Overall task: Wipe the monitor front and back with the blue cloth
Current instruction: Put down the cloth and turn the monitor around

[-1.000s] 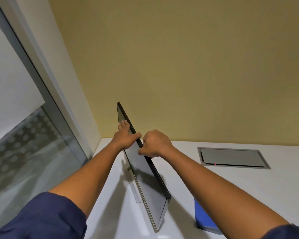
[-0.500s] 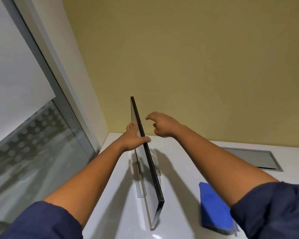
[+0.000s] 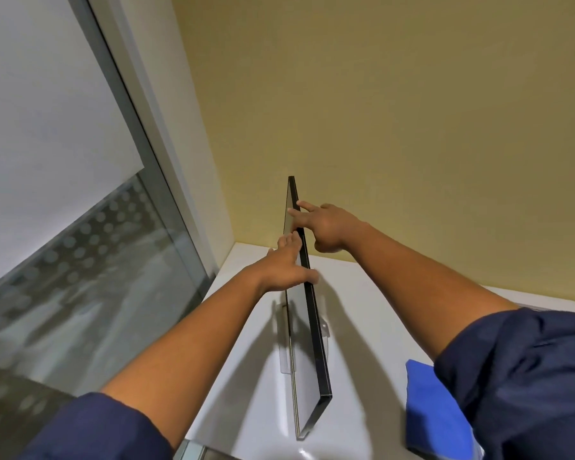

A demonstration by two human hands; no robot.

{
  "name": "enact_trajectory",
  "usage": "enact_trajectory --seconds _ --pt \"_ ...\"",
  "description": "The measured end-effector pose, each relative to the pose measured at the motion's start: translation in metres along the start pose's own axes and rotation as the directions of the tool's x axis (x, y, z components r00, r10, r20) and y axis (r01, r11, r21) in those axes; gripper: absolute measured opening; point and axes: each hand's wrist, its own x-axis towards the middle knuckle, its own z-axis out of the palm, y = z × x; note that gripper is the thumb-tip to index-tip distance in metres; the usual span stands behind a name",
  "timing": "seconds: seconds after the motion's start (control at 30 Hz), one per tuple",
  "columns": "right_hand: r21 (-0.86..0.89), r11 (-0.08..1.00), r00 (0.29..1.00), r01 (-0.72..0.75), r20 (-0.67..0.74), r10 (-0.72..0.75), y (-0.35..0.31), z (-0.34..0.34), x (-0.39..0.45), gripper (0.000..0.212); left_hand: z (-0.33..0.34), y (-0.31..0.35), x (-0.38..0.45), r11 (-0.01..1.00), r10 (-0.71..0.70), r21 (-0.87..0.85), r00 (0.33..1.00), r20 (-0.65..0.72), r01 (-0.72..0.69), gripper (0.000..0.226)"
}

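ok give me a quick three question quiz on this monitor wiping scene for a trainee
1. True or false: the blue cloth is in one of the hands.
2. Which hand has its thumb hooked over the top edge of the monitor? A) left hand B) right hand C) neither
3. Fill in: the cloth lies on the white ____ to the right of the monitor.

Key
1. False; it lies on the desk, partly under the right sleeve.
2. A; the right hand's fingers reach the edge farther along.
3. desk
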Motion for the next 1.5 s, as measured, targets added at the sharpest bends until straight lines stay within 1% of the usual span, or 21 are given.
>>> enact_trajectory --seconds 0.13,0.23,0.33,0.47,0.57,0.63,0.7,0.8,0.9,1.1,1.23,1.5 --pt "-0.013 1.0 1.0 -0.003 -0.011 0.003 0.005 0.004 -0.002 0.056 -0.007 -0.003 0.003 1.0 0.008 -0.017 0.999 0.047 -0.007 0.114" --pt "0.033 0.999 1.0 -0.021 -0.003 0.021 0.009 0.007 -0.005 0.051 -0.016 -0.005 0.003 1.0 -0.003 0.001 0.995 0.1 0.003 0.113" --pt "0.108 0.993 0.999 -0.04 0.005 0.04 0.015 0.01 -0.01 0.04 -0.025 -0.005 0.004 0.999 0.044 0.026 0.987 0.153 -0.048 0.101" --pt "0.047 0.998 0.998 -0.033 -0.047 0.035 0.016 0.009 -0.015 0.036 -0.036 -0.012 0.009 0.987 0.083 0.119 0.976 0.202 -0.109 0.089" --pt "0.065 0.995 0.994 -0.071 -0.079 0.076 0.019 0.012 -0.018 0.036 -0.044 -0.015 0.009 0.973 0.111 0.173 0.968 0.225 -0.151 0.077" --pt "0.084 0.992 0.99 -0.097 -0.095 0.104 0.021 0.016 -0.022 0.04 -0.049 -0.018 0.009 0.959 0.104 0.236 0.969 0.222 -0.157 0.072" --pt "0.076 0.991 0.985 -0.108 -0.125 0.117 0.023 0.018 -0.024 0.043 -0.053 -0.025 0.013 0.951 0.067 0.283 0.976 0.206 -0.124 0.07" --pt "0.065 0.99 0.98 -0.124 -0.147 0.132 0.024 0.019 -0.03 0.046 -0.058 -0.035 0.016 0.944 0.034 0.319 0.985 0.167 -0.086 0.066" --pt "0.078 0.986 0.974 -0.145 -0.166 0.156 0.025 0.017 -0.039 0.043 -0.063 -0.036 0.016 0.943 0.033 0.324 0.989 0.145 -0.079 0.062" --pt "0.158 0.956 0.952 -0.246 -0.146 0.269 0.018 0.018 -0.056 0.049 -0.066 -0.037 0.017 0.926 0.067 0.363 0.992 0.11 -0.103 0.056" --pt "0.148 0.942 0.933 -0.302 -0.155 0.324 0.012 0.021 -0.064 0.046 -0.066 -0.035 0.018 0.906 0.106 0.404 0.991 0.075 -0.128 0.052" --pt "0.139 0.905 0.885 -0.402 -0.194 0.423 -0.003 0.027 -0.081 0.045 -0.064 -0.029 0.03 0.83 0.189 0.533 0.982 0.007 -0.163 0.045"
